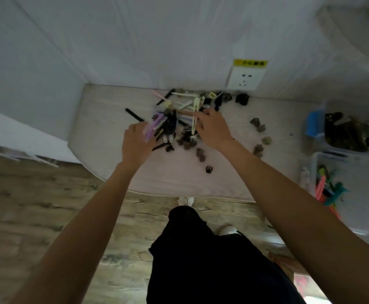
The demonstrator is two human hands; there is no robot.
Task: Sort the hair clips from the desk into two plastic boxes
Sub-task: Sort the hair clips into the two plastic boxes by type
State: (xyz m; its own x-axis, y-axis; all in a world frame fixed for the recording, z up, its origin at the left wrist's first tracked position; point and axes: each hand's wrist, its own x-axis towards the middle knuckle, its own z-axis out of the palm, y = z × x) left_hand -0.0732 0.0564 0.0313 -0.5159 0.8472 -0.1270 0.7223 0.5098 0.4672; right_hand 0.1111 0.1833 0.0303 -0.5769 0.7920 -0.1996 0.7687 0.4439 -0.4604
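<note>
Left hand (136, 143) is reaching over the near-left edge of the clip pile, its fingers curling round a bundle of long purple clips (151, 129). Right hand (213, 128) is reaching into the middle of the pile, its fingertips pinching a long cream clip (195, 119) that is standing roughly on end; the exact finger contact is blurred. Both bare forearms are extending from the lower corners toward the centre.

Pile of hair clips (179, 115) is lying on the pale tabletop (104, 110), close to the rear wall: long slim clips in black, white, cream, pink and purple are crossing one another, with a single black clip (134, 115) lying just left of the heap. Small brownish claw clips (258, 125) are lying scattered to the right of the right hand and in front of the pile, and one small black claw clip (209, 169) is sitting apart, nearer the front edge.

Two clear plastic boxes are sitting at the right end of the tabletop. Far box (323, 137) is holding dark claw clips; near box (354, 216) is holding bright pink, green and teal long clips.

Wall socket (243, 79) with a yellow label (250, 63) is showing on the wall behind the pile. Dark trousers (201, 260) and wood-pattern floor (36, 205) are filling the lower field.
</note>
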